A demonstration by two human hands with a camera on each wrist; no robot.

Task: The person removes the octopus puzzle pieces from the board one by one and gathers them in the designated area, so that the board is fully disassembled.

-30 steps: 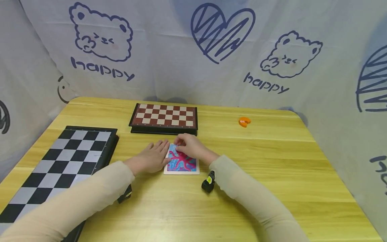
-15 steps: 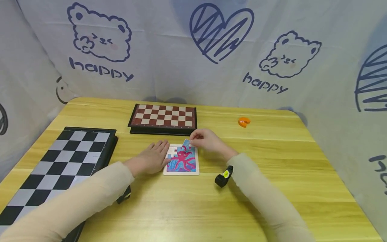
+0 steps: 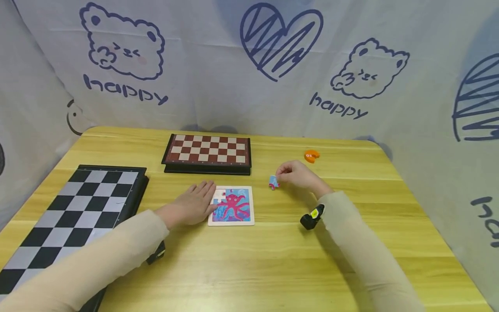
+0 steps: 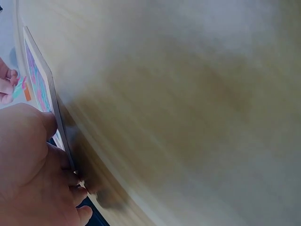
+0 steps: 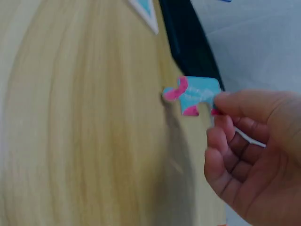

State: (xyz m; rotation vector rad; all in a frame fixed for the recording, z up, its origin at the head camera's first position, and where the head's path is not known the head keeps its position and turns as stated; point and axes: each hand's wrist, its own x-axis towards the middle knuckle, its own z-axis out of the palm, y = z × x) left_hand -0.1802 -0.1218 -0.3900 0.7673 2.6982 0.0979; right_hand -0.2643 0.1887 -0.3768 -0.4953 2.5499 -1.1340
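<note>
A square jigsaw puzzle [image 3: 234, 206] with a pink octopus on blue lies in a white frame on the table. Its upper left corner shows a pale gap where a piece is out. My left hand [image 3: 191, 203] lies with straight fingers along the frame's left side, its thumb over the edge; the left wrist view shows this hand [image 4: 28, 160] against the frame's rim. To the right of the puzzle, my right hand [image 3: 302, 177] pinches a blue and pink puzzle piece [image 3: 274, 182] between thumb and fingers. The right wrist view shows the piece [image 5: 200, 92] held above the wood.
A brown and white chessboard box [image 3: 208, 151] stands behind the puzzle. At the left lies a larger black and white chessboard [image 3: 83, 203]. An orange object with a notch [image 3: 311, 156] sits beyond my right hand. A printed cloth [image 3: 218, 78] hangs along the table's back edge.
My right hand has lifted a puzzle piece out of the upper left corner and carried it to the right, off the puzzle. My left hand stays at the frame's left side.
</note>
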